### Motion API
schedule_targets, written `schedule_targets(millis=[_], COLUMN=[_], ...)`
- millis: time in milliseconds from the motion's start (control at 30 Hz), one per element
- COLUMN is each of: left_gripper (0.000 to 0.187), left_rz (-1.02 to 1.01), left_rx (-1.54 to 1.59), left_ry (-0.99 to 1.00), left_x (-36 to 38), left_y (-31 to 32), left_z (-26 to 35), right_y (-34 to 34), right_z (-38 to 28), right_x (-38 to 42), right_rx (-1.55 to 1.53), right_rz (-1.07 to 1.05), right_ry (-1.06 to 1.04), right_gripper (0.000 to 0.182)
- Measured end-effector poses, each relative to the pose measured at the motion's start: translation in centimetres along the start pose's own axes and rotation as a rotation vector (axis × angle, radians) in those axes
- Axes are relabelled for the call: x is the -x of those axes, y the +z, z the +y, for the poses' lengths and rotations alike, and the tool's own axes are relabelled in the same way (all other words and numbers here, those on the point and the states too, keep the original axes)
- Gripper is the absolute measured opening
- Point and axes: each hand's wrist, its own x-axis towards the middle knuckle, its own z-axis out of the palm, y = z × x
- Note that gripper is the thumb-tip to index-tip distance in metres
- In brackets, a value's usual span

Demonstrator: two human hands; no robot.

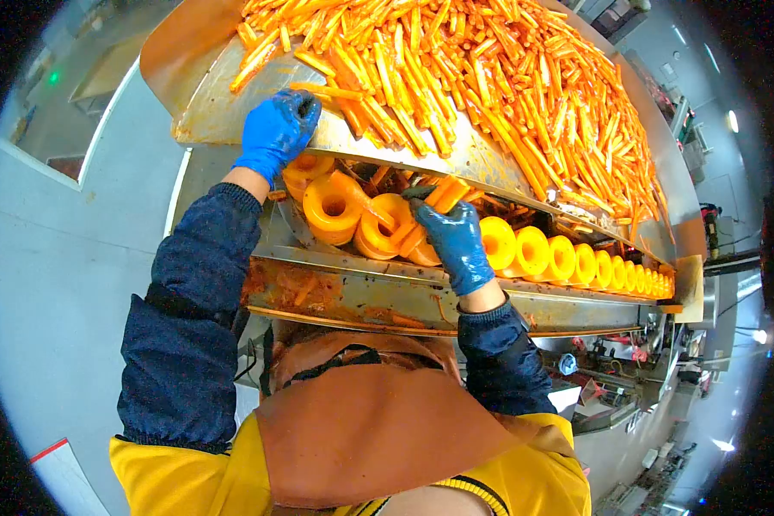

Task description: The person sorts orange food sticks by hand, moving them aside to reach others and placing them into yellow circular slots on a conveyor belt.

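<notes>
Apron (378, 430), hands (451, 242) on sticks (447, 194), apparently

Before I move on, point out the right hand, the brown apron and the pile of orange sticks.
Right hand (456, 236): head view, on its gloved back.
Brown apron (378, 430): head view, on its broad front.
Pile of orange sticks (542, 103): head view, middle of the heap.

The top edge cuts off the orange sticks (533, 82).

Straight, glossy orange sticks (449, 194) jut slantwise from the grasp of the right hand (456, 238).
</notes>
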Motion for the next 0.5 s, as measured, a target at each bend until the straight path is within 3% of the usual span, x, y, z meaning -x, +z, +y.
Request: schedule_targets(millis=[100, 167, 233, 300, 400, 467, 500], left_gripper=[0.030, 0.030, 0.029, 0.027, 0.030, 0.030, 0.030], left_rz=[-0.009, 0.016, 0.020, 0.022, 0.042, 0.017, 0.014], left_rx=[-0.044, -0.019, -0.036, -0.052, -0.006, -0.030, -0.026], left_ry=[0.019, 0.026, 0.032, 0.042, 0.090, 0.064, 0.065], left_x=[0.1, 0.0, 0.0, 0.0, 0.0, -0.1, -0.1], left_y=[0.1, 0.4, 0.5, 0.6, 0.6, 0.3, 0.3], left_z=[-0.1, -0.4, -0.5, -0.5, -0.8, -0.5, -0.4], right_y=[-0.9, -0.9, -0.7, 0.5, 0.4, -0.7, -1.3], right_z=[-0.4, -0.6, -1.7, -1.8, -0.7, 0.3, 1.0], right_x=[0.6, 0.4, 1.1, 1.5, 0.7, 0.5, 0.6], right_rx=[-0.189, -0.137, 0.573, 0.737, 0.764, 0.555, 0.558], right_rz=[0.092, 0.064, -0.141, -0.122, -0.046, 0.153, 0.154], right_ry=[0.022, -0.085, -0.410, -0.374, -0.362, -0.414, -0.410], right_gripper=[0.020, 0.026, 0.034, 0.043, 0.040, 0.024, 0.024])
